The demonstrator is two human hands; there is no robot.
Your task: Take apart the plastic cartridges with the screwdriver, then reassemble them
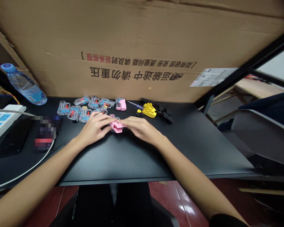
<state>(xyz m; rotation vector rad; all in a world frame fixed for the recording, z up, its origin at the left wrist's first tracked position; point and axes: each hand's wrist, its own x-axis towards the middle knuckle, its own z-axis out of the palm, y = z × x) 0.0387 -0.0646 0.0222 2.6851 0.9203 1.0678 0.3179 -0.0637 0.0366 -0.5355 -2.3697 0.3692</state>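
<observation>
Between my two hands is a small pink and clear plastic piece [116, 126], just above or on the black table; I cannot tell which. My left hand [94, 126] grips its left side with thumb and fingers. From the right, my right hand [142, 128] has its fingertips closed on the same piece. Behind my left hand lie several clear plastic pieces [85, 114] with blue and red parts inside. A second pink and clear piece [121, 104] lies behind the held one. Yellow plastic parts [149, 110] and black plastic parts [165, 113] are grouped to the right.
A screwdriver [134, 104] lies behind my right hand. On the left are a water bottle [26, 85], a white power strip [7, 118], a dark phone [13, 138] and a white cable [39, 163]. A large cardboard sheet [142, 37] stands along the table's back edge.
</observation>
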